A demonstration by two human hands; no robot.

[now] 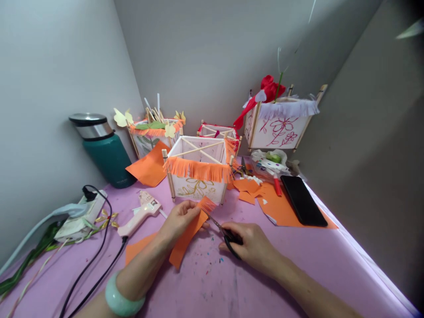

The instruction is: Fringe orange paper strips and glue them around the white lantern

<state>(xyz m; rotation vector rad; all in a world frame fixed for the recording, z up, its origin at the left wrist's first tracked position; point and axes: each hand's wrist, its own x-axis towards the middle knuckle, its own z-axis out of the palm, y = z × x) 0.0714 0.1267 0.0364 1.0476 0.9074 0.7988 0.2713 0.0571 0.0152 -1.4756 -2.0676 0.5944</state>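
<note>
My left hand (181, 219) is closed on a strip of orange paper (186, 240), pinched near its upper end. That end is cut into a thin fringe; the lower part is uncut and hangs toward me. In my right hand (255, 245) is a pair of scissors (233, 240) with black handles, fingers through the loops. Their blades point up and left, with the tips at the edge of the strip beside the fringe. Just beyond my hands stands a white lantern-like box (198, 187) on wooden sticks, with orange fringe along its top and a yellow flower drawing.
A pink glue gun (141, 216) with a black cord lies left, near a power strip (79, 218) and a teal bottle (107, 154). Decorated boxes stand behind, one with red flower drawings (281, 128). At right are orange paper (271, 205), a red marker (277, 185) and a black phone (303, 201).
</note>
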